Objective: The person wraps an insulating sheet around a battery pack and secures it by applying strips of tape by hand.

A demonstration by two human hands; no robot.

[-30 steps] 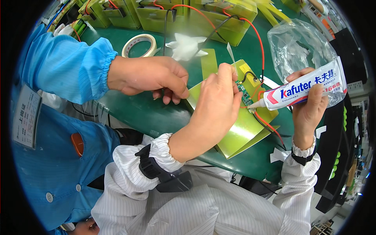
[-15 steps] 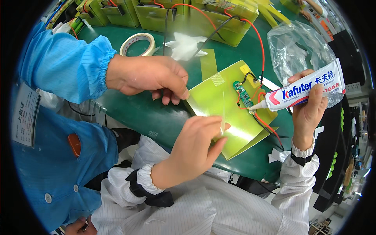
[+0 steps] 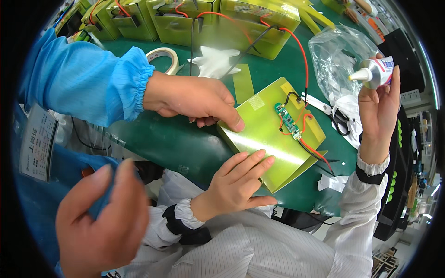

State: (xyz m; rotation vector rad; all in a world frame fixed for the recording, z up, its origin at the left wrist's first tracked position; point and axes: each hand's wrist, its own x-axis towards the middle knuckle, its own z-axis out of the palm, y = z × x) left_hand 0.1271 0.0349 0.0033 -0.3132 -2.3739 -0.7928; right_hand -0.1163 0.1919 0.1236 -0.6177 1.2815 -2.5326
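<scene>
My left hand (image 3: 236, 185) lies with fingers stretched out on the near edge of a yellow-green panel box (image 3: 259, 134). A small green circuit board (image 3: 287, 121) with red and black wires sits on that panel. My right hand (image 3: 381, 109) holds a white glue tube (image 3: 381, 73) up at the right, its pale nozzle pointing left, apart from the board. A co-worker's hand (image 3: 199, 99) in a blue sleeve presses its thumb on the panel's left edge. That person's other hand (image 3: 102, 222), blurred, is raised at the lower left.
Several yellow-green boxes (image 3: 183, 30) with wires line the back of the green table (image 3: 162, 139). A tape roll (image 3: 172, 58), crumpled white tissue (image 3: 214, 60), a clear plastic bag (image 3: 340, 51) and scissors (image 3: 342, 124) lie around the panel. White paper (image 3: 333, 183) is at the right edge.
My right hand has lifted the tube off the board, up and right. My left hand has gone from pinching a clear strip to lying open. The co-worker's hand moved onto the panel; another came up.
</scene>
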